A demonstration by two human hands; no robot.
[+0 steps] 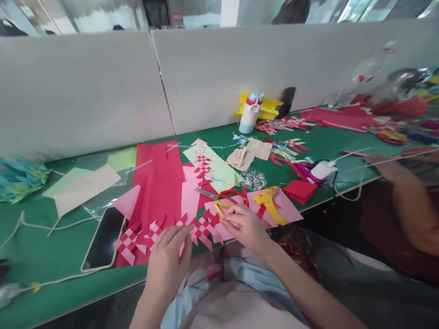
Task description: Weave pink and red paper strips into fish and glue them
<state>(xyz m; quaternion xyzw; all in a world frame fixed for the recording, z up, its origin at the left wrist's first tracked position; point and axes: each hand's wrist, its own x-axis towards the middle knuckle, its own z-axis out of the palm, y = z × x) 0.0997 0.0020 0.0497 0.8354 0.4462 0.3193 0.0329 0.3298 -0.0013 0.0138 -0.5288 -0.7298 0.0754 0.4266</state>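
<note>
Woven red and pink paper pieces (202,227) lie in a row along the table's front edge, over red and pink sheets. My left hand (171,249) is bent over the middle of this row, fingers curled; whatever they hold is hidden. Over the row's right end, my right hand (245,226) has its fingers pressed together beside the yellow scissor handle (222,208); I cannot make out what is between them. The scissors' blades (206,193) point left. A yellow glue gun (269,203) rests on pink paper, right of my right hand.
A phone (104,240) lies at the left. Behind are red sheets (159,178), a green sheet (219,167), a bag of small beads (254,179) and a bottle (250,113). A white adapter (323,169) with cables is at the right, near another person's arm (408,201).
</note>
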